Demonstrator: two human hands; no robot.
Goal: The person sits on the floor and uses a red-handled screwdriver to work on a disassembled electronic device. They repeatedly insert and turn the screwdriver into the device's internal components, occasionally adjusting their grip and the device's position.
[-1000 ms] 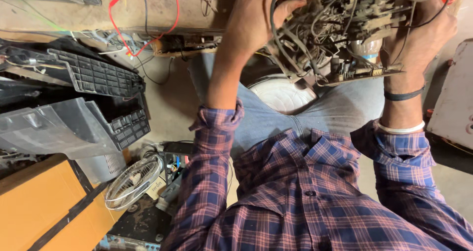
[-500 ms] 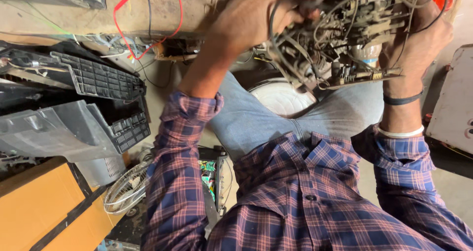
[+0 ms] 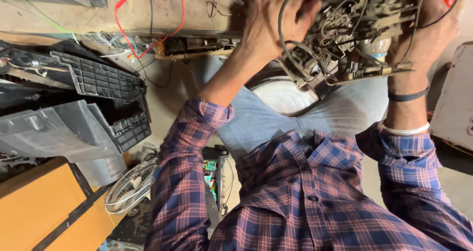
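Observation:
A dusty old circuit board assembly with tangled wires is held up over my knees at the top of the view. My left hand is closed around a loop of grey cable on the assembly's left side. From the right, my right hand grips the assembly's edge; it wears a black wristband. Both forearms come out of blue and red checked sleeves. My fingertips are partly hidden behind the wires.
Black and grey plastic casings are stacked at left beside an orange cabinet. A wire fan guard and a green circuit board lie on the floor. A red wire loops at the top. A beige box stands at right.
My left elbow has swung out to the left while the hand stays on the cable. The right hand and the assembly have barely moved.

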